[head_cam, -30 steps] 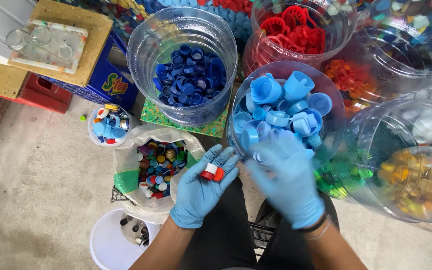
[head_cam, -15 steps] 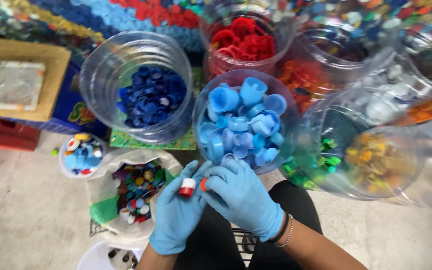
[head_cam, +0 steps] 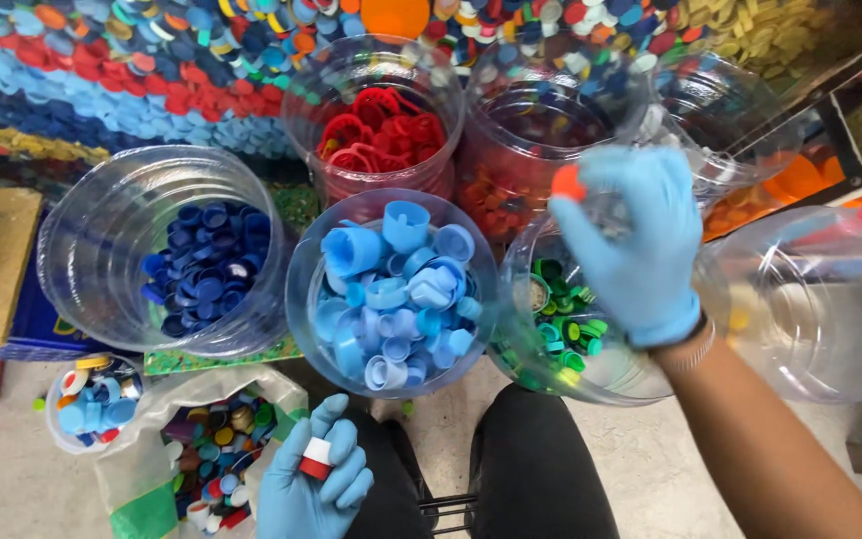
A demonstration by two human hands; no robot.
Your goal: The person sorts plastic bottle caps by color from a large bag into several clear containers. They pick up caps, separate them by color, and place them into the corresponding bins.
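Both hands wear blue gloves. My left hand (head_cam: 311, 484) is low in the view, above a plastic bag of mixed caps (head_cam: 214, 459), and holds a red and white cap (head_cam: 316, 457) between thumb and fingers. My right hand (head_cam: 631, 235) is stretched forward over the clear jars and pinches a small orange-red cap (head_cam: 568, 183) at its fingertips. That cap hangs over the rim between the jar of orange-red caps (head_cam: 531, 120) and the jar of green caps (head_cam: 561, 334).
Clear jars stand in front of me: dark blue caps (head_cam: 122, 215), light blue caps (head_cam: 391, 289), red rings (head_cam: 376, 130), further jars at right (head_cam: 820, 309). A small tub of mixed caps (head_cam: 92, 399) sits at lower left. A wall of coloured caps fills the back.
My hands have come apart. The right hand has risen forward and to the right over the jars with an orange-red cap. The left hand has dropped lower, keeping the red and white cap.
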